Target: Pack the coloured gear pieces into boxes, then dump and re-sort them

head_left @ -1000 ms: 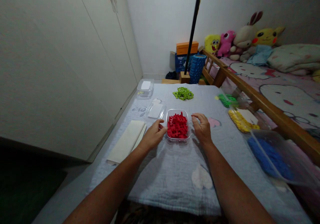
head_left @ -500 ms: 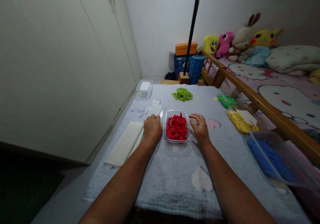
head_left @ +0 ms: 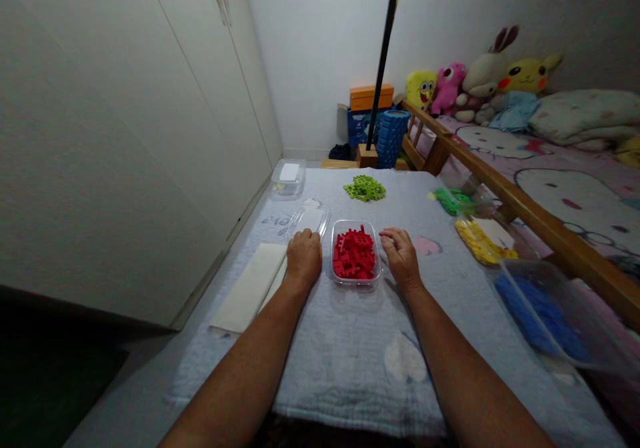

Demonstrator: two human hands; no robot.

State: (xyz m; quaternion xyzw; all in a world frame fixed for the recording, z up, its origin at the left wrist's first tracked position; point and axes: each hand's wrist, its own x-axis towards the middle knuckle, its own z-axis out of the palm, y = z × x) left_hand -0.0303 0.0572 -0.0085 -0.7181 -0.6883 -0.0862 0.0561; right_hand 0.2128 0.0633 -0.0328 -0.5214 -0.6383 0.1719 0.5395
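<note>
A clear plastic box (head_left: 333, 279) stands in the middle of the cloth-covered table, filled with red interlocking plastic blocks (head_left: 354, 251). On its left, my left hand (head_left: 305, 258) rests as a loose fist on the cloth, apart from the box and beside the near edge of a clear lid (head_left: 311, 220). No object shows in that fist; its palm side is hidden. Just off the box's right wall is my right hand (head_left: 401, 258), fingers lightly bent and apart, with nothing in it. Light green blocks (head_left: 365, 188) lie in a loose pile farther back.
Folded cream cloth (head_left: 249, 291) lies left. Another clear box (head_left: 289, 179) stands at the far left corner. Along the right edge are containers of green blocks (head_left: 453, 201), yellow blocks (head_left: 480, 243) and blue blocks (head_left: 537, 315), beside a wooden bed rail (head_left: 530, 205). A black pole (head_left: 384, 58) rises behind.
My left hand has shifted slightly left, away from the box. My right hand has drawn a little to the right. The box and blocks stay where they were.
</note>
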